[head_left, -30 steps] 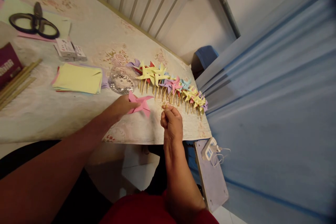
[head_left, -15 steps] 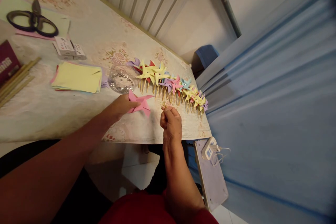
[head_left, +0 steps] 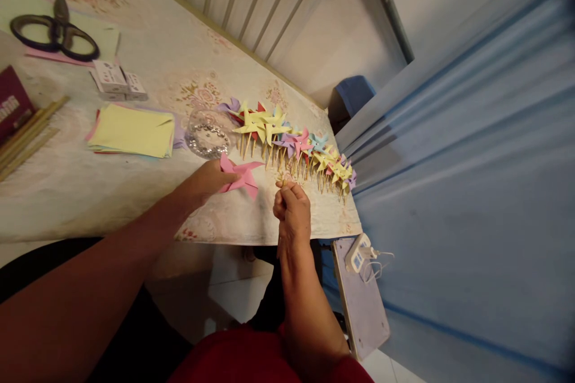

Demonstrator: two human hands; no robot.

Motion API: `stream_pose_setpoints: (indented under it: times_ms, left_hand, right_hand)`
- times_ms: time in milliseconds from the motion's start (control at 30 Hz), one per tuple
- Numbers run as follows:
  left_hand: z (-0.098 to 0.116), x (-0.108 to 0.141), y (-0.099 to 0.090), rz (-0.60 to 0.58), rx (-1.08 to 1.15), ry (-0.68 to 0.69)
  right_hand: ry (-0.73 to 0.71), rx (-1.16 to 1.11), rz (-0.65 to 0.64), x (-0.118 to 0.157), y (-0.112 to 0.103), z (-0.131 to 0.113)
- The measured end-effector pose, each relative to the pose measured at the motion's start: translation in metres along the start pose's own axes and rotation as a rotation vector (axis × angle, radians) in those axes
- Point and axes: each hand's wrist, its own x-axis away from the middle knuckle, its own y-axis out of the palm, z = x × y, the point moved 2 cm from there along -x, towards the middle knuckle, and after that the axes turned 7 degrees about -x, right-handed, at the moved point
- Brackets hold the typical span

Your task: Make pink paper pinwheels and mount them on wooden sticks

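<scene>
Two bare hands work above a floral tablecloth (head_left: 81,188), the left gripping a pink paper pinwheel (head_left: 243,180).
The left hand (head_left: 214,179) pinches the pinwheel by one side, near the table's front edge; the right hand (head_left: 293,206), just to its right, is closed with fingertips together, though whether it holds something small I cannot tell. Behind them lies a row of multicoloured pinwheels (head_left: 299,144) on sticks; a clear container (head_left: 196,120) of shiny pieces and a yellow-topped paper stack (head_left: 133,131) sit leftward.

Deep-red top (head_left: 245,359), matching right sleeve (head_left: 350,370), dark trousers (head_left: 271,302), bare forearms (head_left: 302,287).
</scene>
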Motion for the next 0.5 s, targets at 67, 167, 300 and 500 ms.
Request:
stream_pose_setpoints:
  times_ms: [67, 167, 300, 500]
  left_hand:
    - [0.0008, 0.0005, 0.0005, -0.025, 0.016, 0.008]
    - [0.0007, 0.0000, 0.0005, -0.037, 0.015, 0.015]
    - [0.0031, 0.0008, 0.0005, -0.029, 0.019, 0.007]
    - [0.0050, 0.0009, 0.0010, -0.027, 0.013, 0.005]
  right_hand:
    - [0.004, 0.002, 0.007, -0.0002, -0.0006, 0.0011]
    - [0.003, -0.003, 0.008, -0.0002, -0.0007, 0.0018]
    - [0.001, -0.028, -0.041, 0.0003, 0.0005, 0.0013]
    - [0.013, -0.043, -0.074, 0.0012, 0.0015, 0.0015]
